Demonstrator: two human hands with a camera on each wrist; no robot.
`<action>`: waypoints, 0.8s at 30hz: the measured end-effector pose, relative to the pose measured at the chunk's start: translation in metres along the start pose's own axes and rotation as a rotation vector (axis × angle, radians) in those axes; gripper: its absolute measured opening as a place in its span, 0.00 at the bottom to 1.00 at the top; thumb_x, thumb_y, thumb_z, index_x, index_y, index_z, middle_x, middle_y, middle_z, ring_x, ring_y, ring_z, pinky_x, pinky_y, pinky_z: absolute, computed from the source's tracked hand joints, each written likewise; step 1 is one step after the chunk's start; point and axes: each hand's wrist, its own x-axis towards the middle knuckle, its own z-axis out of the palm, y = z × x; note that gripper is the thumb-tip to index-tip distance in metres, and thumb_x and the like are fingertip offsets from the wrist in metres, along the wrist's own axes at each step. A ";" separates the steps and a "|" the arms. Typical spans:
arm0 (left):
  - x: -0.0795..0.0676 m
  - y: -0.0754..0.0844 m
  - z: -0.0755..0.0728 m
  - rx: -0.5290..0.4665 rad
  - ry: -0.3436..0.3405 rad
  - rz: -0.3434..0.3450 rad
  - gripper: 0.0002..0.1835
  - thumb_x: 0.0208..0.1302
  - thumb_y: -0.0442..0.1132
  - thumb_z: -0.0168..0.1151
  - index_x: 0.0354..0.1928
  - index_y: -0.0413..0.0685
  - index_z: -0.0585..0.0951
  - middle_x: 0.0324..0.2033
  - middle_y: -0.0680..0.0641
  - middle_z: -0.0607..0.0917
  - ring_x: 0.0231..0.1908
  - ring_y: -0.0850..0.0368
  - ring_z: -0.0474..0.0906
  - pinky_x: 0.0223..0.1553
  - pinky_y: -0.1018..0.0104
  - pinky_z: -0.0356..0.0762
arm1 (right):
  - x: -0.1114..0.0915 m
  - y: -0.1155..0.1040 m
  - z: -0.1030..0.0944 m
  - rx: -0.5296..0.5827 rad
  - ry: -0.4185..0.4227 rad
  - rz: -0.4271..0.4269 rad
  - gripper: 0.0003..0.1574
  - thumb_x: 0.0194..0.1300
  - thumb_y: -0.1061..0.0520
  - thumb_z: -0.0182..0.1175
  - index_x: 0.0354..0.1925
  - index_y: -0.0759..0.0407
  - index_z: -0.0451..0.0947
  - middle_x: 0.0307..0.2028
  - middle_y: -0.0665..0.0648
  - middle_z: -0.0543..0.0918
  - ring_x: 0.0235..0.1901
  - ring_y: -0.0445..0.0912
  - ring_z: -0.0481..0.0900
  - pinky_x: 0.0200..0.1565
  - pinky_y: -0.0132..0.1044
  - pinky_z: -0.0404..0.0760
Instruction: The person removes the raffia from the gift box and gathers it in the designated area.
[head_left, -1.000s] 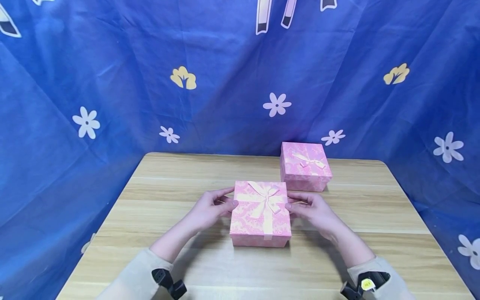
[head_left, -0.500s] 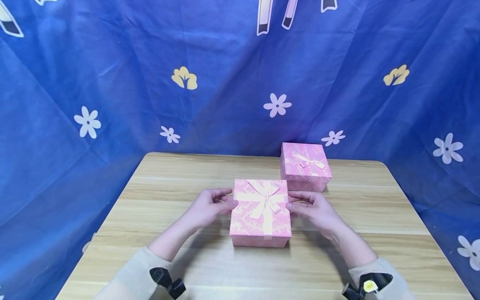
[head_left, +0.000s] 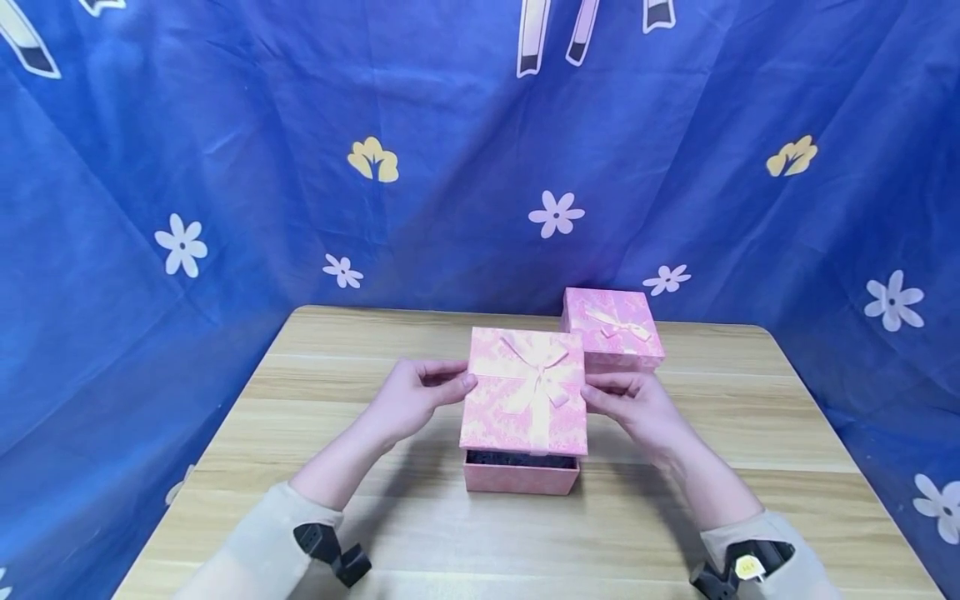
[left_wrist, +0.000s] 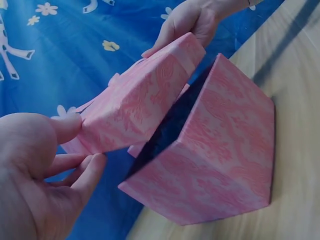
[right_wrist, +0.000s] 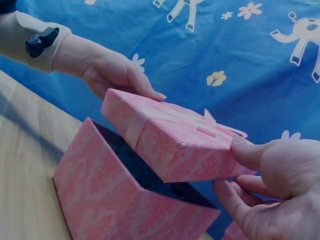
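A pink patterned box lid (head_left: 501, 417) with a pale ribbon bow (head_left: 538, 379) is raised above its box base (head_left: 521, 478). My left hand (head_left: 408, 400) pinches the lid's left side between thumb and fingers. On the opposite side, my right hand (head_left: 637, 408) pinches the lid in the same way. In the left wrist view the lid (left_wrist: 145, 95) tilts over the base (left_wrist: 225, 145), and a gap shows between them. Dark material (right_wrist: 135, 162) lines or fills the base; what else lies inside is hidden.
A second pink box (head_left: 611, 321) with a bow stands closed at the back right, partly behind the lid. Both stand on a wood-grain table (head_left: 330, 375). A blue printed cloth (head_left: 450, 208) hangs behind and at the sides.
Both hands have lifted the lid off the base, up and away from me. The base stays in place, and its dark inside now shows at the front.
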 end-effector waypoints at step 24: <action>0.012 0.042 0.032 -0.390 0.245 0.191 0.18 0.81 0.33 0.57 0.64 0.27 0.77 0.65 0.33 0.78 0.67 0.42 0.76 0.61 0.63 0.78 | 0.007 -0.048 0.028 0.268 0.122 -0.211 0.16 0.84 0.56 0.55 0.47 0.52 0.90 0.59 0.56 0.86 0.60 0.44 0.83 0.65 0.41 0.77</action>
